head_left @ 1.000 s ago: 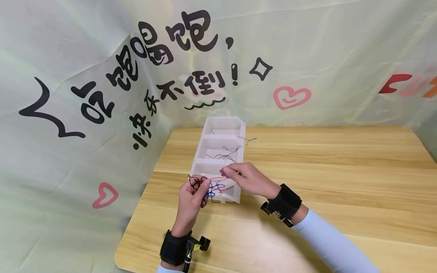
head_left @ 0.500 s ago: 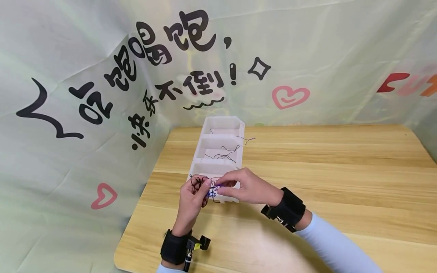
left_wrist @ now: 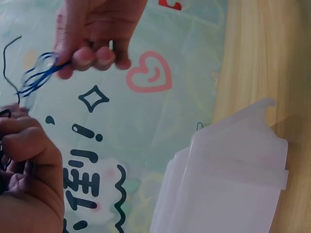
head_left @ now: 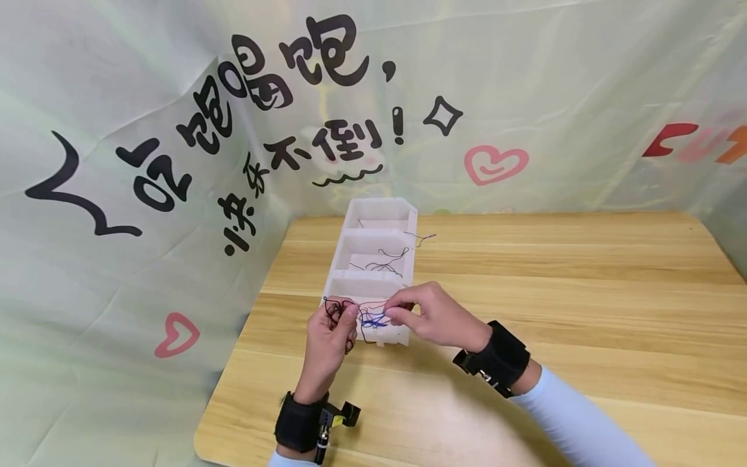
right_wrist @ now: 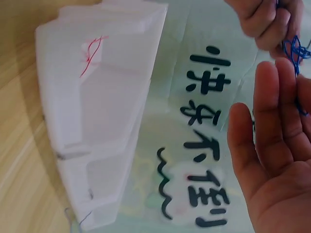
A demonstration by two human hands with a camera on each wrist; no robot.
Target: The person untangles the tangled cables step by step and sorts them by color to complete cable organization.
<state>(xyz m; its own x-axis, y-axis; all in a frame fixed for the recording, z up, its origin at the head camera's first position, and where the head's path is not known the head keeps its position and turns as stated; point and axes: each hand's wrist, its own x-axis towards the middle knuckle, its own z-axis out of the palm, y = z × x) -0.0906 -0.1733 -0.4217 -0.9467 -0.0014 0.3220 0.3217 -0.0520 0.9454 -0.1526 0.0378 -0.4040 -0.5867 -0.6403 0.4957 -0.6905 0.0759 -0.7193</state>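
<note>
My left hand (head_left: pixel 329 338) grips a tangle of dark wires (head_left: pixel 332 307) whose loops stick out above the fingers. A bunch of blue wires (head_left: pixel 373 320) stretches from that tangle toward my right hand (head_left: pixel 440 318). Thumb and fingertips of the right hand pinch the blue strands, plainly seen in the left wrist view. Both hands are over the nearest compartment of a white divided bin (head_left: pixel 362 287). In the right wrist view, a red wire (right_wrist: pixel 91 56) lies in a compartment of the bin.
Thin dark wires (head_left: pixel 386 264) lie in the middle compartment. Another wire (head_left: pixel 427 239) hangs over the bin's right side. The bin stands on a wooden table (head_left: pixel 554 311), near a printed cloth backdrop (head_left: pixel 560 78) behind and to the left.
My right hand came down toward the left hand to the blue wires, then drew back slightly right, pulling the blue strands out straighter. The left hand has stayed nearly still.
</note>
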